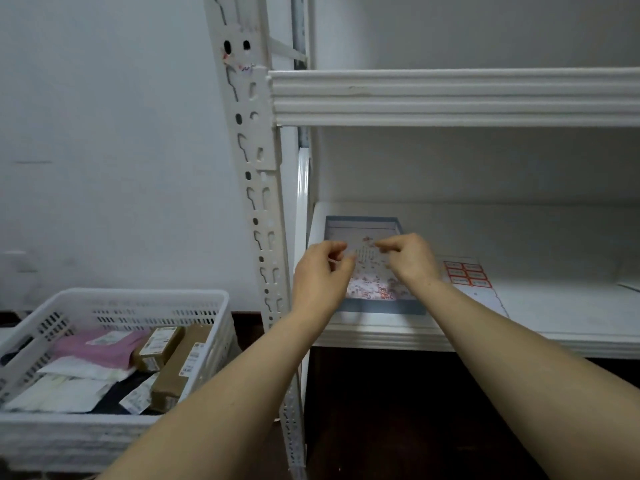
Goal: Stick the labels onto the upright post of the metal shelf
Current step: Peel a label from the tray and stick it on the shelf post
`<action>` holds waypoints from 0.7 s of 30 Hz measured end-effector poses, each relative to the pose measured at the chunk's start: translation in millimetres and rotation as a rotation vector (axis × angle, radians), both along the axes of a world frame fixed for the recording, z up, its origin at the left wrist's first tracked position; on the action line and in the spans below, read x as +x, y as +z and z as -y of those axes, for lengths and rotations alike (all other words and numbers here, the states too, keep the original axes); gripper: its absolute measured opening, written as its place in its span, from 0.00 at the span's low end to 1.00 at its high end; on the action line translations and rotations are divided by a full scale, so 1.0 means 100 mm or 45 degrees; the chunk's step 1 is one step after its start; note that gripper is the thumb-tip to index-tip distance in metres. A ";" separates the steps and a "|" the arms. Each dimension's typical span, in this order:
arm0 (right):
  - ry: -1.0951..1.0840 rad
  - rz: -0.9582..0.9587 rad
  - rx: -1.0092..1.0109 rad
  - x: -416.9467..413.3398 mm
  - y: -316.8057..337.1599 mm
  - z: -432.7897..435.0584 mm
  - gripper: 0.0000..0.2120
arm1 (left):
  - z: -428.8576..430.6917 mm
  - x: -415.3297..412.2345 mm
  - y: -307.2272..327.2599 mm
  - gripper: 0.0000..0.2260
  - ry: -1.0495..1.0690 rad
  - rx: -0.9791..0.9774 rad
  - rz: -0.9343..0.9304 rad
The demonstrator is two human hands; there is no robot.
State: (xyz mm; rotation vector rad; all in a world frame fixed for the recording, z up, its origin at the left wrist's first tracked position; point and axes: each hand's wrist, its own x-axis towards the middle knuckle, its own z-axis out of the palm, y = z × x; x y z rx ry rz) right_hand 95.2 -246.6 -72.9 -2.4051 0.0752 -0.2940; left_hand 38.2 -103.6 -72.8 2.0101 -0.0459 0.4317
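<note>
White metal shelf (519, 306), bare to the right; slotted upright post (258, 188) left. Both hands, left (320, 275) and right (408, 258), pinch above a shallow box (363, 225); contents indiscernible. Red-edged labels (465, 273) lie right.

Readable text: none anywhere.
Label sheet (467, 274) on the shelf board (554, 306): red-bordered labels with dark print, too small to read.
Box (367, 265) on the shelf: printed lines and a red pattern, blurred.
Parcels (173, 355) in the white basket (114, 299): shipping stickers with barcodes, illegible.
Upright post (249, 140): scraps of red and purple marks, unreadable.
</note>
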 end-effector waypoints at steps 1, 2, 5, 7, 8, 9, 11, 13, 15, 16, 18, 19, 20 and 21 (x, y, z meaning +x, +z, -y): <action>0.035 0.024 0.054 -0.03 0.02 -0.09 0.21 | -0.06 -0.06 0.00 0.12 0.018 -0.002 0.022; 0.069 0.056 0.107 -0.06 0.06 -0.19 0.20 | -0.13 -0.11 0.01 0.14 0.048 0.003 0.042; 0.223 0.039 0.449 -0.18 0.19 -0.58 0.15 | -0.40 -0.25 0.03 0.18 0.210 -0.050 0.097; 0.362 -0.056 0.750 -0.26 0.29 -0.83 0.14 | -0.56 -0.29 0.04 0.17 0.351 -0.157 0.134; 0.432 -0.094 0.862 -0.30 0.35 -0.94 0.15 | -0.63 -0.29 0.04 0.15 0.414 -0.220 0.151; 0.493 -0.123 0.951 -0.34 0.40 -1.05 0.16 | -0.70 -0.27 0.05 0.11 0.456 -0.290 0.167; 0.569 -0.138 1.034 -0.36 0.43 -1.17 0.16 | -0.77 -0.22 0.07 0.09 0.444 -0.391 0.143; 0.610 -0.126 1.041 -0.32 0.42 -1.28 0.16 | -0.83 -0.18 0.10 0.19 0.337 -0.517 0.080; 0.623 -0.113 1.045 -0.29 0.38 -1.35 0.20 | -0.85 -0.16 0.14 0.23 0.215 -0.667 0.009; 0.624 -0.108 1.037 -0.27 0.37 -1.40 0.26 | -0.87 -0.15 0.15 0.23 0.160 -0.723 -0.013; 0.608 -0.101 1.013 -0.25 0.32 -1.43 0.34 | -0.89 -0.13 0.16 0.22 0.088 -0.781 -0.025; 0.595 -0.079 0.991 -0.24 0.29 -1.44 0.33 | -0.89 -0.13 0.17 0.20 0.075 -0.797 -0.011; 0.584 -0.050 0.971 -0.23 0.28 -1.46 0.31 | -0.90 -0.12 0.18 0.18 0.068 -0.822 0.011; 0.573 -0.030 0.964 -0.22 0.27 -1.46 0.29 | -0.90 -0.13 0.20 0.16 0.062 -0.853 0.028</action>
